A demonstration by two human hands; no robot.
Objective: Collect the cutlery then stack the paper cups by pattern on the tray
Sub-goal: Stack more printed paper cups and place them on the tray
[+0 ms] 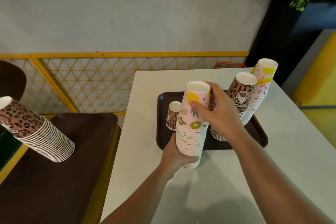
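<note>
Fruit-print stack [193, 125] of upturned cups held in both hands over the near-left rim of the dark tray [261, 137], long axis close to upright, top leaning slightly away. Left hand [177, 154] curled round the lower rims from the near side, carrying the weight; right hand [217, 112] wrapped round the top cup, thumb across the print. Matching fruit-print tower [260, 92] stands at the tray's far right, just behind the leopard stack [240, 96], so the partner pile lies rightward and away, nearer the right hand. Small leopard stack [172, 116] sits just left of the held one. Leopard cups [34, 131] wait on the side tray [60, 178], well apart. No cutlery visible
</note>
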